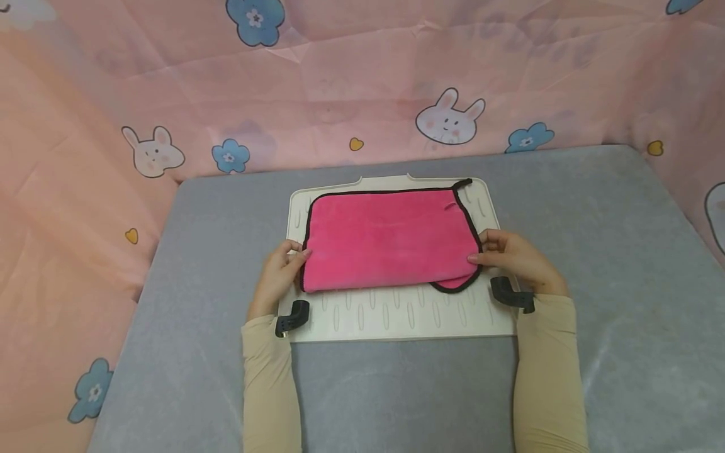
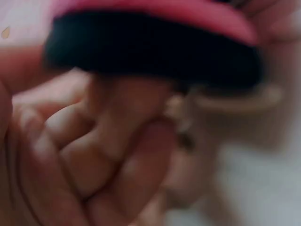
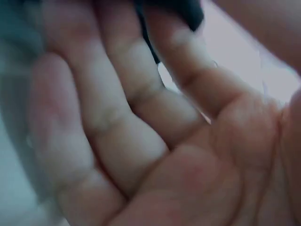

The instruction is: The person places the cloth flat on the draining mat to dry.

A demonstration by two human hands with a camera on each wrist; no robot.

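A pink towel (image 1: 391, 242) with black edging lies folded over a cream ribbed plastic board (image 1: 368, 318). My left hand (image 1: 275, 277) pinches the towel's left edge, thumb on top and fingers beneath. At the opposite edge my right hand (image 1: 523, 259) pinches the towel the same way. One rounded corner of the lower layer pokes out at the front right, and a black loop (image 1: 463, 184) sticks out at the back right corner. In the left wrist view the black edging (image 2: 155, 47) crosses above curled fingers; the right wrist view shows the palm and fingers below dark edging.
The board rests on a grey covered table (image 1: 396, 390). Behind and to the left hangs a pink curtain (image 1: 340, 82) printed with rabbits and blue flowers. Black wrist mounts (image 1: 512, 294) stick out over the board near both sleeves.
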